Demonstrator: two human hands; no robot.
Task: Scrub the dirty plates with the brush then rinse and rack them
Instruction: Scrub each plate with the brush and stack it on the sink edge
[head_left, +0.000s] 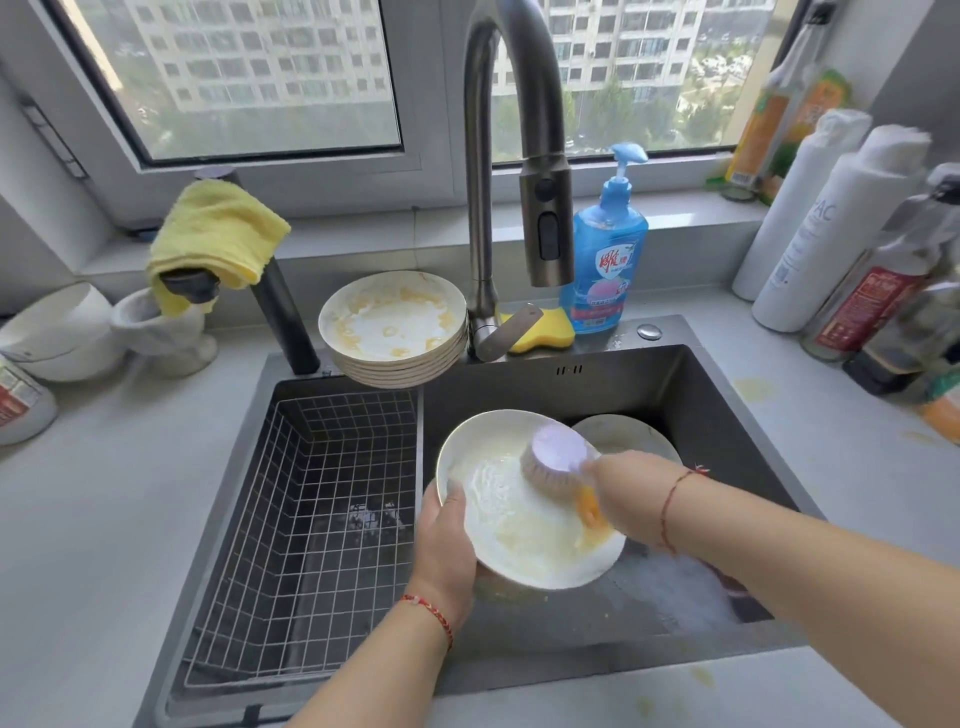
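Over the right basin of the sink (727, 395): my left hand (447, 545) grips the white plate (519, 540), thumb curled over the near-left rim, fingers hidden beneath it. Plate is tilted, its face towards me, glossy ceramic, round, smeared with pale yellow residue and wet film. My right hand (628, 488) has a closed grip on the brush (558, 460): lilac round top, dense tan bristles pressed against the plate's upper right area. Individual fingers mostly hidden from this angle. An orange smear shows on the plate just below the brush.

One more plate (623, 434) lies in the basin behind, partly covered by the held one. Foam on the basin floor at right.

A stack of dirty plates (395, 327) sits on the back edge of the sink beside the faucet (483, 208); rim edges suggest about six, exact count unclear. Top one has yellow streaks.

Left basin holds one wire rack (311, 519), white-coated grid, with no plates in it.

Behind the faucet: one yellow sponge (540, 332), one blue soap pump bottle (608, 249). One yellow cloth (218, 234) is draped over a dark spout on the left. Grey desk (104, 519), matte, with yellowish spots at right.
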